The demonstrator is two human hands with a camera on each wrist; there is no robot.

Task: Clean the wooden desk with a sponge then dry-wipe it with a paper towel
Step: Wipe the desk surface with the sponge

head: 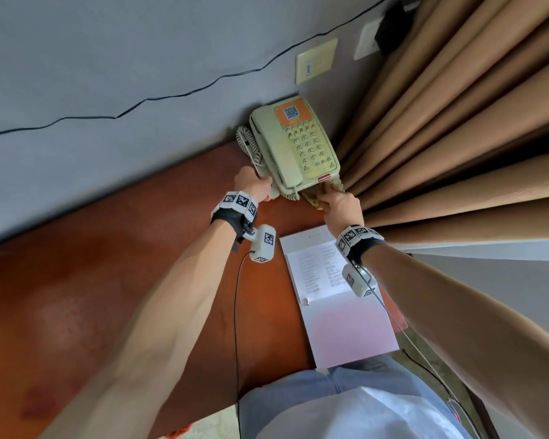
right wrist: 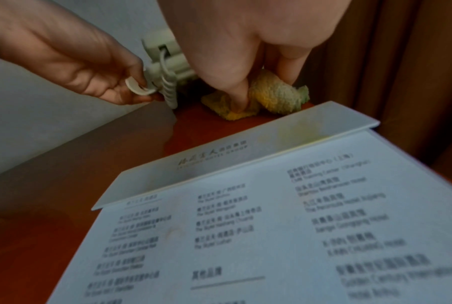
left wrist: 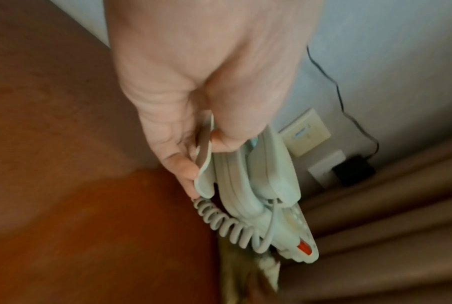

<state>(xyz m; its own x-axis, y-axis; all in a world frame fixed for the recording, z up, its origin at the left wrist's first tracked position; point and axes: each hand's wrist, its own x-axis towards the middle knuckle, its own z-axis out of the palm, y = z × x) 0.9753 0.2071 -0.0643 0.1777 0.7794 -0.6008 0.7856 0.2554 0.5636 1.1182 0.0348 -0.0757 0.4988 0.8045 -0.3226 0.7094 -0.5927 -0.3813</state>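
A cream desk phone (head: pixel 293 147) stands at the far right corner of the reddish wooden desk (head: pixel 108 280). My left hand (head: pixel 260 185) grips its near left edge and holds that end tilted up off the desk; in the left wrist view the thumb and fingers (left wrist: pixel 186 174) pinch the phone (left wrist: pixel 266 174) base by the coiled cord (left wrist: pixel 227 224). My right hand (head: pixel 330 198) holds a yellow-green sponge (head: pixel 313 196) down on the desk at the phone's near end. In the right wrist view the sponge (right wrist: pixel 274 96) is bunched between my fingers (right wrist: pixel 239 96).
A white printed card (head: pixel 330 296) lies on the desk just behind my right wrist. Tan curtains (head: pixel 457 137) hang close on the right of the phone. The grey wall (head: pixel 108 74) with sockets and a black cable runs along the back.
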